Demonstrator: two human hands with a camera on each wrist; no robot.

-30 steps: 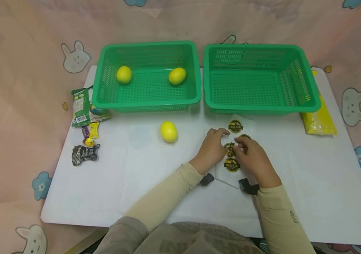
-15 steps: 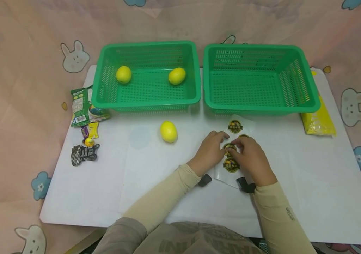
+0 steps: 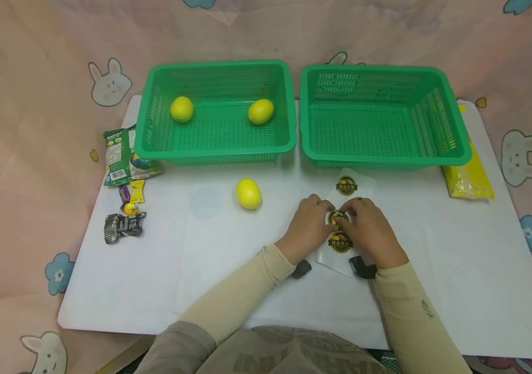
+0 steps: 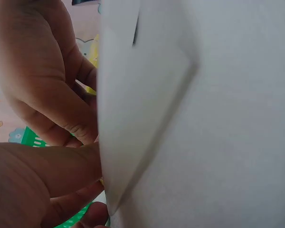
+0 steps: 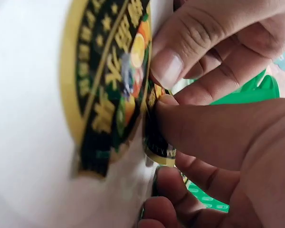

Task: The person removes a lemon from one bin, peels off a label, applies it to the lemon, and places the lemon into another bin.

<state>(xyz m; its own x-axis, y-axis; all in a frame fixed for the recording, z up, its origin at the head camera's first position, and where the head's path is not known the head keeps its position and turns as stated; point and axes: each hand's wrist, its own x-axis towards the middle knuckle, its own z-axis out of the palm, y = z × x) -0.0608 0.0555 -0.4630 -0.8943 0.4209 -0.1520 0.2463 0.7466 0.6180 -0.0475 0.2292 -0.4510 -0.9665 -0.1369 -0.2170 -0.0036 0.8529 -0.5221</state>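
Note:
A white sticker sheet [image 3: 361, 183] lies on the white board in front of the right basket. It carries round black-and-yellow stickers, one at the far end [image 3: 346, 185] and one near my wrists [image 3: 341, 243]. My left hand [image 3: 324, 210] holds the sheet's left edge, and the sheet [image 4: 190, 118] fills the left wrist view. My right hand [image 3: 343, 214] pinches the edge of the middle sticker [image 5: 157, 142] between thumb and fingers, with that edge lifted off the sheet. Beside it is a large flat sticker [image 5: 109, 80]. A loose lemon [image 3: 249, 194] sits left of my hands.
Two green baskets stand at the back: the left one [image 3: 214, 66] holds two lemons [image 3: 182, 109] [image 3: 261, 111], and nothing is in the right one [image 3: 373, 70]. Snack packets [image 3: 123, 156] [image 3: 124, 226] lie at the left edge. A yellow bag [image 3: 469, 176] lies at the right.
Both hands have drawn closer together over the middle sticker, and my right fingers now cover most of it. Lemons and baskets have not moved.

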